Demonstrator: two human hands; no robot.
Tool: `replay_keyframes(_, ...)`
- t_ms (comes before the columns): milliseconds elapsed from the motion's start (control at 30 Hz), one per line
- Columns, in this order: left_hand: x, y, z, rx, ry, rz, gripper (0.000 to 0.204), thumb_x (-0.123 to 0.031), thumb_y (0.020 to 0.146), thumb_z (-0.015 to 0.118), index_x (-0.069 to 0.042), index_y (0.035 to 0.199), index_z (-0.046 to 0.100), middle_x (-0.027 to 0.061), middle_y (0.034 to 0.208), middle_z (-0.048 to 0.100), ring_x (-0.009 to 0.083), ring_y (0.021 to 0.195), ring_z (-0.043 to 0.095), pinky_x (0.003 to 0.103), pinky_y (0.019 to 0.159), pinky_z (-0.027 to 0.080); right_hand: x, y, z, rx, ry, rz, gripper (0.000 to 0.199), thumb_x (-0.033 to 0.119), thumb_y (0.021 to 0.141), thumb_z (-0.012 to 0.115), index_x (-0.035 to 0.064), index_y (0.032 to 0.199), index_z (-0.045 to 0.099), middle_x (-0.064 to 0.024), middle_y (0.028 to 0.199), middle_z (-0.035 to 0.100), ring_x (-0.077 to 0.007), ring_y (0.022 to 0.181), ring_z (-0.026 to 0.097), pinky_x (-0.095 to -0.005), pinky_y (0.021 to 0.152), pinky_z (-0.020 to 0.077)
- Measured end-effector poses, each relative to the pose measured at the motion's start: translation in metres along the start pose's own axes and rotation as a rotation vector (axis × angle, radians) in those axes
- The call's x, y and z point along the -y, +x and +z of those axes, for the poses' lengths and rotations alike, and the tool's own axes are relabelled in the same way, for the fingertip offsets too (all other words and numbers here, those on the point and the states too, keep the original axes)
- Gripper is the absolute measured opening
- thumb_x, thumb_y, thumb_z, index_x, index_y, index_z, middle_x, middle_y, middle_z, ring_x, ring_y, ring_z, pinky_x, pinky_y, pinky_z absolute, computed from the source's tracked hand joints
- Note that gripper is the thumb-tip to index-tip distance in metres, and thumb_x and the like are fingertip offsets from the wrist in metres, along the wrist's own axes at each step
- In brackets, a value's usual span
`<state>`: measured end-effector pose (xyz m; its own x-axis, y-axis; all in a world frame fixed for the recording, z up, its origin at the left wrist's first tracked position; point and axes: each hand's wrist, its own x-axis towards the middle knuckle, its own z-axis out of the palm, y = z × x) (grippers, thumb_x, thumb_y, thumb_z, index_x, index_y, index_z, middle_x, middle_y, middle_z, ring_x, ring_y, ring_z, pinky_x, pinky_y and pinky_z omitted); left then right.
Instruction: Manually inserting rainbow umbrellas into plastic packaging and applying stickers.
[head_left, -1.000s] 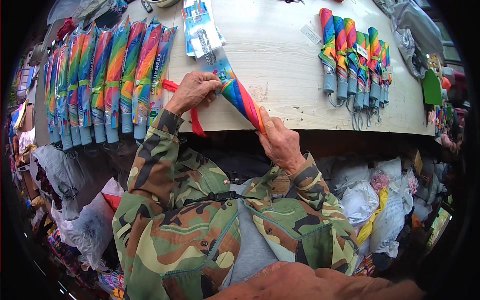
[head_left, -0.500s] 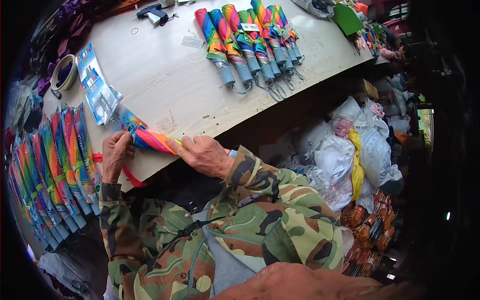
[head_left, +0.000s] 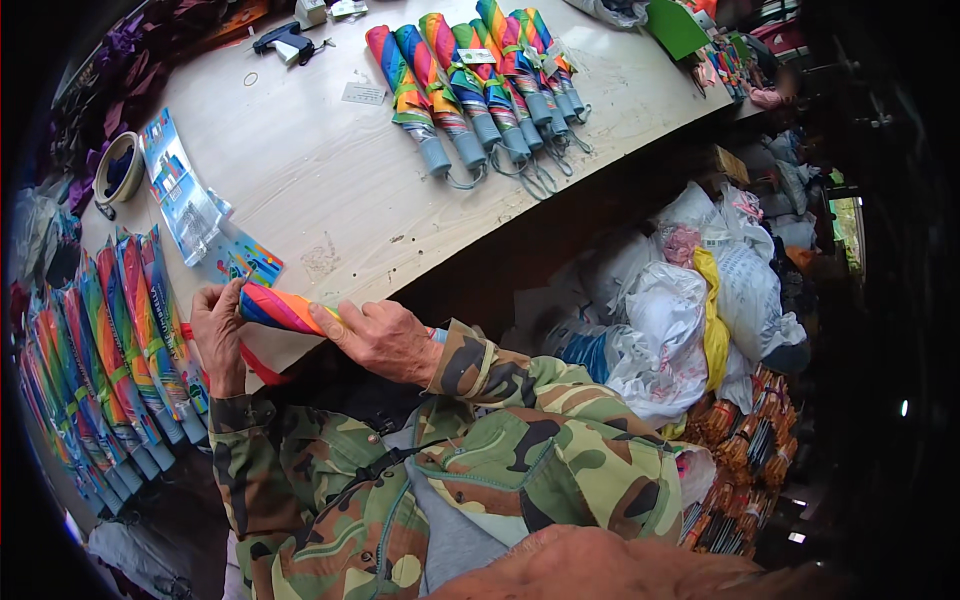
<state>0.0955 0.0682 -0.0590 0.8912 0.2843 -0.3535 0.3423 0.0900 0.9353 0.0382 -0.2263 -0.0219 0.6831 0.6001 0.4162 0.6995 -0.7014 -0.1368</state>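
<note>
Since half a second ago, both hands are staying closed on the folded rainbow-striped fabric umbrella (head_left: 283, 309) at the near edge of the pale wooden bench (head_left: 330, 190). Left hand (head_left: 217, 335) is gripping its tip end, fingers curled; right hand (head_left: 385, 340) is wrapping the other end (a red strap (head_left: 255, 362) is dangling below). Matching rainbow umbrellas (head_left: 478, 85) are lying farther back.

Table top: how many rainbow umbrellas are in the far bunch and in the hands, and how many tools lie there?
Far bunch of folded umbrellas: 7
Rainbow umbrella held by left hand and right hand: 1
Tagging gun: 1
Tape roll: 1
Total: 10
</note>
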Motion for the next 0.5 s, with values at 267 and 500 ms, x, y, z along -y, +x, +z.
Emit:
replay_keyframes(267,-0.024,-0.026,0.007,-0.014,-0.390,-0.053,0.044,-0.025,0.107,0.076,0.005,0.137,0.061,0.0115,0.124,0.074,0.0177,0.104,0.074,0.034,0.088,0.060,0.021,0.008,0.002,-0.020,0.192,0.025,0.067,0.008,0.091,0.069,-0.0063,0.155,0.055,-0.0109,0.093,0.061,-0.0232,0.067,0.062,-0.0370,0.058,0.0522)
replay_keyframes(500,-0.014,-0.043,0.040,0.407,-0.971,-0.181,0.058,-0.049,0.112,0.063,0.007,0.130,0.065,0.0197,0.111,0.076,0.0307,0.103,0.075,0.047,0.099,0.061,0.023,0.002,-0.007,0.262,1.430,0.674,0.055,0.009,0.097,0.081,-0.0029,0.149,0.064,-0.0114,0.117,0.077,-0.0160,0.097,0.073,-0.0316,0.088,0.0591)
